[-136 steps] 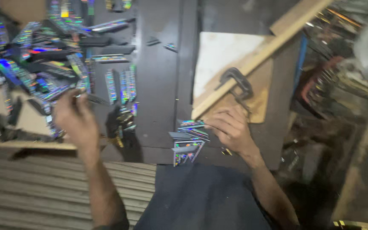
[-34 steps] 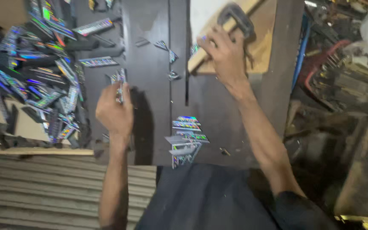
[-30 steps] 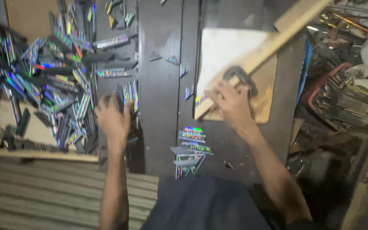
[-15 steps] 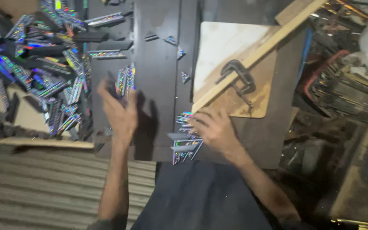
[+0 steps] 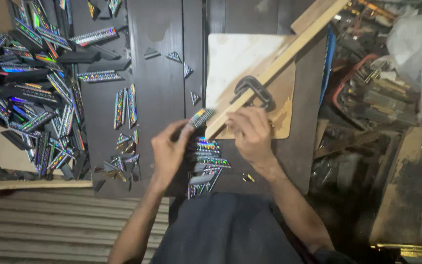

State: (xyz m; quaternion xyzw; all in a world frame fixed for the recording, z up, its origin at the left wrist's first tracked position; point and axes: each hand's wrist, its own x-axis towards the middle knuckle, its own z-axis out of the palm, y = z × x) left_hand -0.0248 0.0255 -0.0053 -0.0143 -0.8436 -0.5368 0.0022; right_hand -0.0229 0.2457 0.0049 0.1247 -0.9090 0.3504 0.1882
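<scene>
My left hand [image 5: 169,151] pinches a short holographic moulding strip [image 5: 200,117] and holds it up against the low end of a slanted wooden batten [image 5: 279,58]. Just right of it, my right hand [image 5: 251,133] rests with curled fingers on the wooden board [image 5: 235,58] by the batten's end; whether it grips anything is unclear. A black metal clamp [image 5: 254,90] pins the batten to the board. Below the hands, a small stack of cut holographic strips [image 5: 206,161] lies on the dark table [image 5: 157,73].
A big heap of long holographic strips [image 5: 25,98] fills the left side. Two loose strips [image 5: 125,105] and small offcuts [image 5: 123,164] lie on the table. Small triangular scraps [image 5: 174,57] sit near the board. Cluttered tools and plastic [image 5: 382,83] crowd the right.
My left hand has moved right and brought a strip up to the batten's end. My right hand has shifted from the cut stack up to the board beside the clamp.
</scene>
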